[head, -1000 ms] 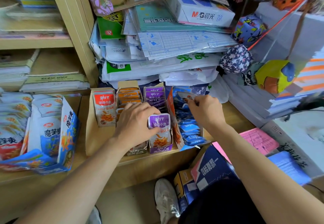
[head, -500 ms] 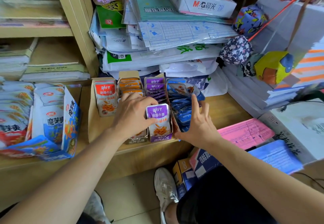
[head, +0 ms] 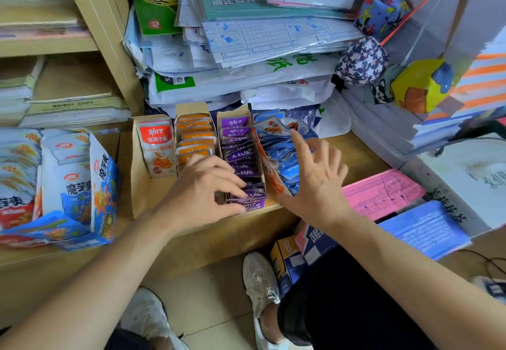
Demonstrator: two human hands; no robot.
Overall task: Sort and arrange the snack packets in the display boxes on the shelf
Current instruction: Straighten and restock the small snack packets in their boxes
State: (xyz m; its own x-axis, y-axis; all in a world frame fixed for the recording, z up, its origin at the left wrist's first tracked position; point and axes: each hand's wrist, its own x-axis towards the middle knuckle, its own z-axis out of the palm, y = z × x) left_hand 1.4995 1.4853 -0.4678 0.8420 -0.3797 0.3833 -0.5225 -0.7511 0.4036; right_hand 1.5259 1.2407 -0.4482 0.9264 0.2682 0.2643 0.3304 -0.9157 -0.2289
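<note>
Here, in the head view, the front purple foil snack packet (head: 250, 199), which stood upright half a second ago, is seen pressed flat onto the row of purple packets in the narrow brown cardboard display box (head: 247, 114); it is pinched between the thumb and curled fingertips of the left hand (head: 202, 189) at the box's front end. The right hand (head: 315, 182) has been lifted off the leaning row of glossy blue snack packets (head: 284, 163) and is held with fingers spread, empty, just above and beside them. The purple row can therefore be judged nearly settled, while the blue packets, slumped and uneven, look to be what is left to tidy. To the left of the purple box, a box of orange-topped foil packets (head: 193, 136) is packed in neat overlapping steps, and a red-and-white packet (head: 157, 148) stands upright in an otherwise open cardboard tray (head: 139, 185). The packets are thin, crinkled and shiny, likely slippery when stacked; the boxes are matte, stiff card, resting on the pale wooden shelf (head: 364, 158).
</note>
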